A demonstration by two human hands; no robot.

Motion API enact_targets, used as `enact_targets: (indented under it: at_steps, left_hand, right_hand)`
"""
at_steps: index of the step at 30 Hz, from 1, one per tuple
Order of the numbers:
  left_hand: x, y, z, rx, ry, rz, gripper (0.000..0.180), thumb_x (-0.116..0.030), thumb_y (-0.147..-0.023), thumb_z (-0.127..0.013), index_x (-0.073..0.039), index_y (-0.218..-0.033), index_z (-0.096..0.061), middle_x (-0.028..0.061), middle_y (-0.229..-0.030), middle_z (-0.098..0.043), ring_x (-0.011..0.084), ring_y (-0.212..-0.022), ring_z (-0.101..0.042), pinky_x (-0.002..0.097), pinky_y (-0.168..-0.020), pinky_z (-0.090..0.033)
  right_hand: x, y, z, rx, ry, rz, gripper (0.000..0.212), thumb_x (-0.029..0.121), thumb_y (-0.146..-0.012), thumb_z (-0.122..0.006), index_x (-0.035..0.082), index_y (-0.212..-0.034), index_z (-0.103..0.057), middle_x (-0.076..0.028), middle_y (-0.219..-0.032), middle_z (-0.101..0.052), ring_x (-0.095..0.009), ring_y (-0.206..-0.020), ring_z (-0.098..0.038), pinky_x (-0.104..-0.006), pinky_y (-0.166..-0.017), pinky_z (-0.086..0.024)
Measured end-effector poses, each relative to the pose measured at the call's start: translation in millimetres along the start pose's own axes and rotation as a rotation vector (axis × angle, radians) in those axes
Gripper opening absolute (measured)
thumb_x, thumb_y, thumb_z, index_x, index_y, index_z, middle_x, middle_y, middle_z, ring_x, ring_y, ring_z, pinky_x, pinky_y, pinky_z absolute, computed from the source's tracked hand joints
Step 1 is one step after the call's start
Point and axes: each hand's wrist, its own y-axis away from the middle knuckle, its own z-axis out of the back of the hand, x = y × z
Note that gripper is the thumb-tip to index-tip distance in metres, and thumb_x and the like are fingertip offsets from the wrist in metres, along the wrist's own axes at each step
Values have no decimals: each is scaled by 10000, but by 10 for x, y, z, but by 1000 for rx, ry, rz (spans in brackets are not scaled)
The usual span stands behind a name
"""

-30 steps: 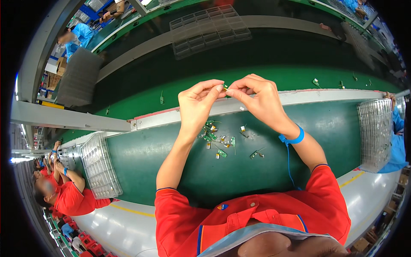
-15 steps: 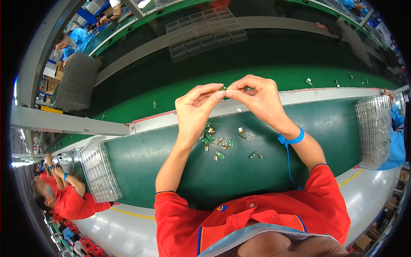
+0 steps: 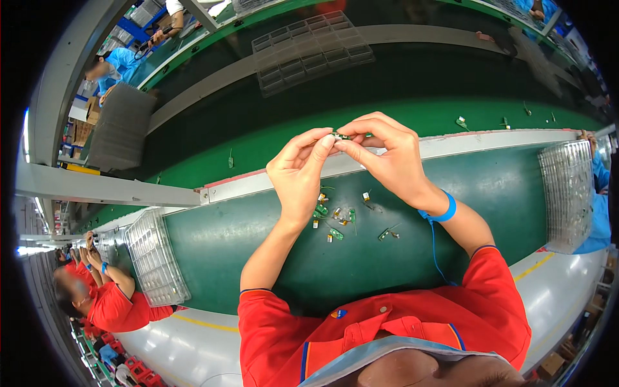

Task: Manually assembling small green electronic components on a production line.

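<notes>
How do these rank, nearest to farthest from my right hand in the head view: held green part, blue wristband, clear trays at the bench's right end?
1. Held green part: pinched in the right hand.
2. Blue wristband: worn just behind that hand.
3. Clear trays: at the bench's right end.

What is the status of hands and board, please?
Left hand, right hand: both pinching small board. Loose boards on bench. Blue cord hangs from right wristband, clear of board.

I observe an electronics factory: small circuit boards (image 3: 336, 233) on a green workbench (image 3: 219, 238), a long conveyor belt (image 3: 425, 106) beyond, red-shirted workers (image 3: 119, 311) at left.
</notes>
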Motion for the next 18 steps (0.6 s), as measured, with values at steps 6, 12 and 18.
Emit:
enact_targets:
  at_steps: [6,12,18]
  left_hand:
    - [-24,-9,12,-38,-70,-26,131,5,-867,-647,57,-987,-657,109,-899,-673,160,-818,-666,277,-773,-556]
    - [47,31,-10,-25,-77,-9,119,-4,-854,-667,44,-962,-680,87,-890,-660,144,-783,-652,257,-738,-550]
    - [-77,9,115,73,3,65,137,-4,-857,-661,63,-977,-652,117,-891,-671,158,-770,-663,278,-737,-566]
  right_hand:
    - [44,-38,-52,2,-119,-52,151,-4,-791,-712,-16,-937,-674,-97,-941,-645,-166,-854,-652,-282,-735,-580]
    - [1,81,-79,11,-131,-107,123,5,-832,-677,-34,-947,-657,-93,-942,-632,-146,-850,-635,-284,-775,-562]
    - [31,78,-20,88,-501,-369,129,28,-841,-677,-44,-946,-654,-70,-901,-647,-127,-843,-616,-279,-769,-522]
